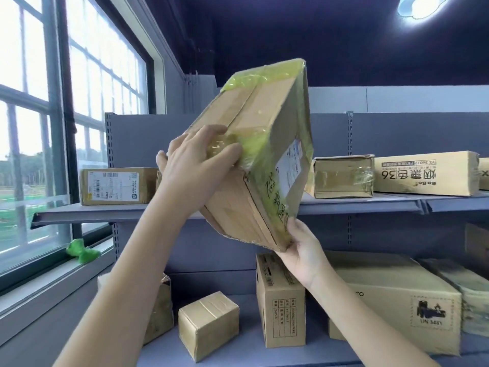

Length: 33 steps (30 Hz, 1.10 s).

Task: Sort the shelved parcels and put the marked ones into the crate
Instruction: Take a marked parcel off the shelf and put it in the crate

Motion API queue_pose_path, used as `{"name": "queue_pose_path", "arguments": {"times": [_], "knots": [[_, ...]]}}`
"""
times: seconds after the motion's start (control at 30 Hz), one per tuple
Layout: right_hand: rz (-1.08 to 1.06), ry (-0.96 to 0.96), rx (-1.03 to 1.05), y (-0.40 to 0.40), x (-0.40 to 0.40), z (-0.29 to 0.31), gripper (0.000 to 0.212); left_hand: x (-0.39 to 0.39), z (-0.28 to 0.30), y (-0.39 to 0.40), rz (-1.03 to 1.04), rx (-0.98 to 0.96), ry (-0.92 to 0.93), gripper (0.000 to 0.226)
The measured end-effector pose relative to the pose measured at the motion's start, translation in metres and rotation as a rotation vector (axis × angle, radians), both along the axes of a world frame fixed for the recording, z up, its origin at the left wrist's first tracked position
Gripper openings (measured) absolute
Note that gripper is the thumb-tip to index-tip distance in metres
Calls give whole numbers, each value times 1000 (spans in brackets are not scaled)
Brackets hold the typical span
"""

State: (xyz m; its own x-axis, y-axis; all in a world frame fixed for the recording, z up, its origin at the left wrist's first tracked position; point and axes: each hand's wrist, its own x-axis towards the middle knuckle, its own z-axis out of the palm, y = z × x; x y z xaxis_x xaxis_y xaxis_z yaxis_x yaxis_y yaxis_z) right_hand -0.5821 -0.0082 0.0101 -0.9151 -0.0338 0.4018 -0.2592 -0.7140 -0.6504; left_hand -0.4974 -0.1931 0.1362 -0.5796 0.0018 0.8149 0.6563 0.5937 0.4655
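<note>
A large brown cardboard parcel wrapped in yellow-green tape fills the middle of the frame, held tilted in the air in front of the grey metal shelf. It carries a white shipping label and dark handwritten characters on the face turned to the right. The left hand lies against the parcel's left side, fingers spread and bent over the taped edge, gripping it. The right hand cups the parcel's lower corner from beneath, thumb on the marked face, the other fingers hidden behind the box.

On the upper shelf board, a flat labelled carton sits at the left of the frame; at the right, a small taped box stands just beside a long printed carton. On the lower shelf board rest a small taped cube-shaped box, a tall printed carton and a wide carton with a hazard sticker. A green crumpled object lies on the window sill at lower left.
</note>
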Motion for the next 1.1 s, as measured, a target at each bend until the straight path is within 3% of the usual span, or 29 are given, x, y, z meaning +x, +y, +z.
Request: {"name": "queue_pose_path", "arguments": {"times": [0.07,0.2,0.33,0.4,0.47,0.5,0.6,0.7,0.87,0.97,1.1], "knots": [[-55,43,-5,7,0,3,29,-2,-3,-10,-124,77,-54,48],[-142,180,31,21,7,14,65,-8,-8,-15,-299,190,-139,59],[-287,242,81,30,14,20,60,-19,-15,-18,-399,269,-134,72],[-367,250,59,33,19,23,79,-25,-19,-18,-420,290,-130,78],[-447,254,63,30,27,27,93,-31,-25,-14,-456,340,-124,69],[-490,265,81,29,30,28,91,-33,-29,-12,-475,376,-118,59],[-598,327,154,30,38,32,54,-43,-38,-11,-519,503,-157,34],[-613,427,241,34,47,40,56,-50,-47,-14,-578,660,-239,12],[-589,448,378,34,60,51,76,-53,-55,-19,-634,750,-381,36],[-598,428,447,33,62,50,70,-56,-57,-22,-645,719,-346,13],[-616,400,501,27,65,45,64,-54,-59,-29,-644,703,-328,15]]}}
